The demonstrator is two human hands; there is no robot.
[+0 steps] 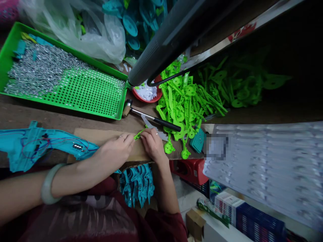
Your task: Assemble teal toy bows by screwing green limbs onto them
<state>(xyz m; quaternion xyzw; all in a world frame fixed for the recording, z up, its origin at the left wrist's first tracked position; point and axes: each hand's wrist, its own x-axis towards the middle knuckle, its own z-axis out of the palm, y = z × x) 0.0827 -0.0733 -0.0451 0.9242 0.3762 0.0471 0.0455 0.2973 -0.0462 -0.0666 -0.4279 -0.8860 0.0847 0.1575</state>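
Observation:
Both my hands meet over a piece of cardboard (101,134) at the bench's front edge. Between them is a small lime-green plastic part (139,134). My left hand (122,148) pinches its near end, and my right hand (152,144) has its fingers closed on the other side of it. The fingers cover most of the part, so its full shape is hidden. Just beyond my right hand lies a hammer (153,118) with a black grip. To the left of my left hand rests a long turquoise plastic shell (60,143) with thin wires and a small spring in it.
A green perforated tray (93,90) of small metal pieces stands at back left. A red bowl (158,94) holds white pieces. Lime-green parts (181,97) are heaped behind the hammer. A grey post (156,47) rises there. White moulded trays (252,158) stand at right.

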